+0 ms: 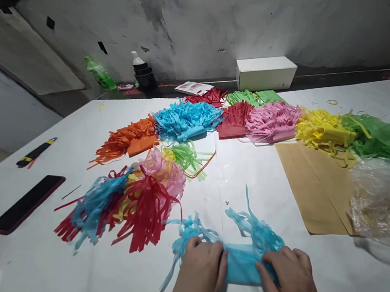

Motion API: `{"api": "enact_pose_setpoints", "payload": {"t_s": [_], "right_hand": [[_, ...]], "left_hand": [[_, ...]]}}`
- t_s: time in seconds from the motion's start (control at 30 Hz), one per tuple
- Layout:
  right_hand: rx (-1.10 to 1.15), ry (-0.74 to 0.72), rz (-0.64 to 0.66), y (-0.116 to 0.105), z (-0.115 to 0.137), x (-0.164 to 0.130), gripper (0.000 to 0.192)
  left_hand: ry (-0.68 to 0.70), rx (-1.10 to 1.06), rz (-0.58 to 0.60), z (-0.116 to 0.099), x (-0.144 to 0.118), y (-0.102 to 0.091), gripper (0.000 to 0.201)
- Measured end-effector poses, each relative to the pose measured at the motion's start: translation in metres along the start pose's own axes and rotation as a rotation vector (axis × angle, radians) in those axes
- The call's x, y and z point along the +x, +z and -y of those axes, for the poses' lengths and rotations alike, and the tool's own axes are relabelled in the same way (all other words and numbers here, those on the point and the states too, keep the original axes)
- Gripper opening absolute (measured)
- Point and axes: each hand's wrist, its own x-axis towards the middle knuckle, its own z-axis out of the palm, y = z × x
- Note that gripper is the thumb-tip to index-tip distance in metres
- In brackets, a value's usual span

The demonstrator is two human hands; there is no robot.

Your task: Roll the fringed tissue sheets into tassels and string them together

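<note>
My left grip [200, 269] and right grip [292, 281] pinch a soft, fringed blue paper roll [241, 264] at bottom centre; red tassels [145, 211] lie left, a brown sheet [314, 185] upper right.

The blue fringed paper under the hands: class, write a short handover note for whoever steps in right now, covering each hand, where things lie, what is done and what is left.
Left hand: pressing the left end of the blue fringed paper.
Right hand: pressing its right end.
Both flat on the piece, on the white table.
Done: a heap of finished tassels lies to the left.
Left: fringed stacks in a row behind, seemingly not yet rolled.
</note>
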Motion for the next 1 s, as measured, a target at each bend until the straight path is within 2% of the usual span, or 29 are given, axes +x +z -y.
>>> {"api": "enact_pose_setpoints", "payload": {"t_s": [0.23, 0.43, 0.63, 0.77, 0.83, 1.0], "right_hand": [[-0.060, 0.099, -0.008, 0.008, 0.007, 0.013, 0.016], [-0.073, 0.025, 0.022, 0.010, -0.003, 0.023, 0.012], [-0.014, 0.010, -0.127, 0.006, 0.007, 0.032, 0.013], [0.088, -0.112, -0.162, 0.005, 0.015, 0.031, 0.014], [0.134, -0.166, -0.132, 0.008, 0.014, 0.028, 0.011], [0.131, -0.237, -0.052, 0.016, 0.005, 0.017, 0.022]], "left_hand": [[0.010, 0.135, 0.013, 0.000, 0.012, -0.002, 0.029], [0.024, 0.202, -0.029, -0.001, 0.013, -0.002, 0.025], [0.006, 0.163, -0.016, -0.005, 0.013, -0.005, 0.027], [-0.013, 0.153, -0.021, -0.007, 0.013, -0.003, 0.026], [-0.021, 0.162, -0.005, -0.008, 0.014, -0.002, 0.024], [-0.038, 0.192, 0.091, -0.003, 0.013, -0.011, 0.021]]}}
